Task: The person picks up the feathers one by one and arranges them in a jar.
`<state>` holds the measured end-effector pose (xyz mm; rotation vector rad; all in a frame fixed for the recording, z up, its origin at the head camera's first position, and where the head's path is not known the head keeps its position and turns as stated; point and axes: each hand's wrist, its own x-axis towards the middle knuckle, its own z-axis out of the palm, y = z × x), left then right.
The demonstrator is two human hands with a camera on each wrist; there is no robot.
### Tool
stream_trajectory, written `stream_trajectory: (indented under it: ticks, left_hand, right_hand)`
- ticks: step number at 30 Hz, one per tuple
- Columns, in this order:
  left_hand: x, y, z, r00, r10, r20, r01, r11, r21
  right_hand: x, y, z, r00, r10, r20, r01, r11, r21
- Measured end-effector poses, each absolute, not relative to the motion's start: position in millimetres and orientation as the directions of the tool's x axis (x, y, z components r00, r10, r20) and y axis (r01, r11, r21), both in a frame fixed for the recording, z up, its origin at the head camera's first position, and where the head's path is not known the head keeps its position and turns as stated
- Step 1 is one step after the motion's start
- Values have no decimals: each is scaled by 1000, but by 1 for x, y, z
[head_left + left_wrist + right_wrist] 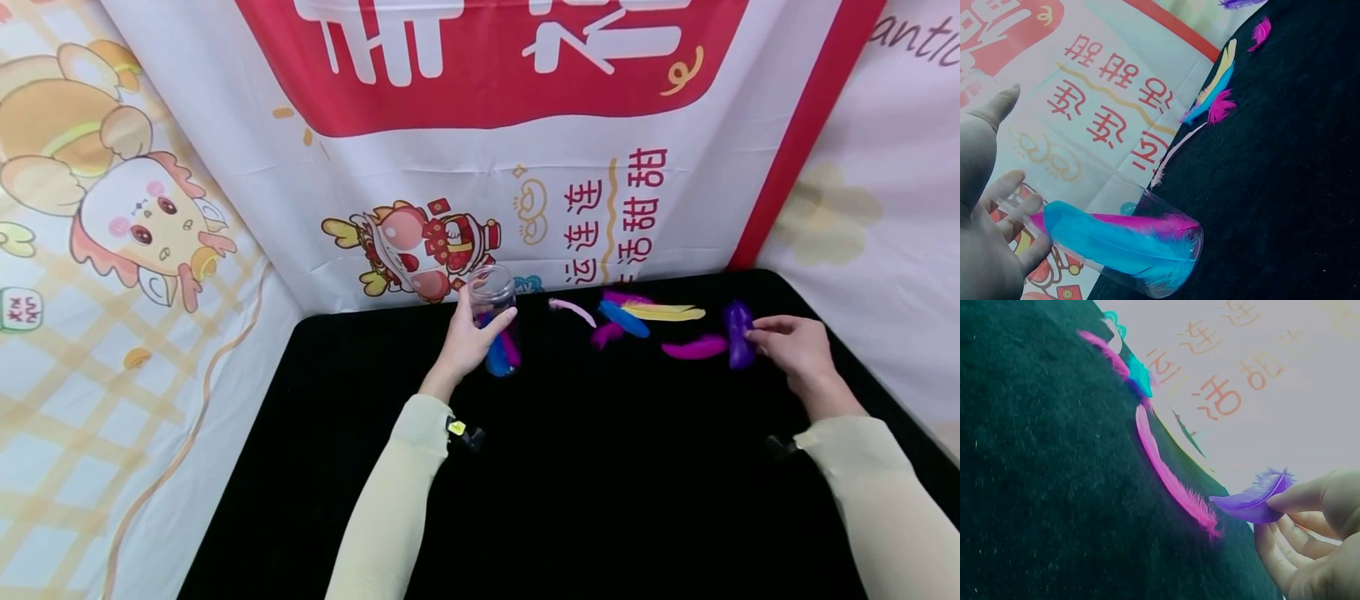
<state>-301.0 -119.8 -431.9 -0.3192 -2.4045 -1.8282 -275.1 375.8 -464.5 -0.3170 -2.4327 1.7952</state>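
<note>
My left hand point(468, 335) grips a clear jar point(492, 286) at the back of the black table. Inside the jar lie a blue feather point(1116, 240) and a magenta feather point(1154, 225). Between the thumb and fingers of my right hand point(797, 348) a purple feather point(739, 335) is pinched, seen close in the right wrist view. Just left of it a magenta feather point(1169, 478) lies on the table. Farther left are a blue feather point(624, 318), a yellow feather point(663, 312), a pale pink feather point(573, 311) and a small magenta feather point(606, 334).
The black table point(600, 475) meets a printed white cloth point(450, 167) along its back edge. Another patterned cloth point(112, 400) hangs at the left, and a pale cloth point(885, 275) at the right. A small black device point(468, 435) is strapped to the left wrist.
</note>
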Motion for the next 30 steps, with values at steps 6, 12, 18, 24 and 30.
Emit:
stream_trajectory:
  ticks: [6,12,18,24,30]
  left_hand:
    - [-303,-120,-432,-972,104,209,229,247,942]
    - [-302,-121,-432,-974,107,199,220,249,943]
    - [-302,-121,-432,-975,116,189,211,228,951]
    - [-301,-120,-431,-976,118,184,207,230,951]
    - [-301,-121,-431,-975,121,185,210,245,946]
  right_hand:
    - [-275,367,-457,-977,211,-29,85,261,-962]
    - [-274,362,-455,-980,200,-22,71,240,-968]
    - [-273,356,-454,-982,187,-17,62,240,-969]
    - [-275,349,-453,-984,178,0,47,262,-964]
    - [-275,342,-450,-987,163,7,39,278,-960]
